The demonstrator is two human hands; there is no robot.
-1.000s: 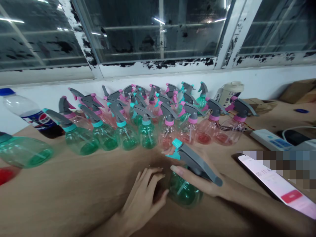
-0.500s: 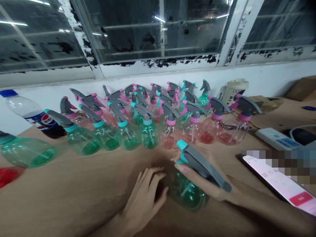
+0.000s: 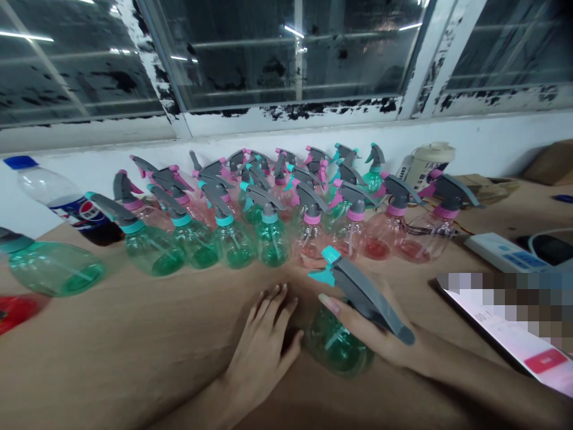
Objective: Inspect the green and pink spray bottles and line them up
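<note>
My right hand (image 3: pixel 380 331) is wrapped round the neck of a green spray bottle (image 3: pixel 340 349), just under its grey and turquoise trigger head. The thumb shows on the near side; the other fingers are mostly hidden behind the head. The bottle stands on the wooden table with its nozzle pointing away to the left. To its left, my left hand (image 3: pixel 264 346) rests on the tabletop, fingers spread and nothing in it. Beyond both hands stand rows of spray bottles, the nearest ones green (image 3: pixel 271 242) on the left and pink (image 3: pixel 308 239) on the right.
A cola bottle (image 3: pixel 85 209) stands at the left, near a lone green spray bottle (image 3: pixel 56 269) and a red item (image 3: pixel 18 310). On the right lie a phone (image 3: pixel 505 334) and a white power strip (image 3: pixel 501 254). A paper cup (image 3: pixel 430 164) stands by the wall.
The trigger of the held bottle shows more openly now, with the right fingers drawn away from it. My left fingers have straightened and reach slightly farther forward on the table. The view has shifted slightly.
</note>
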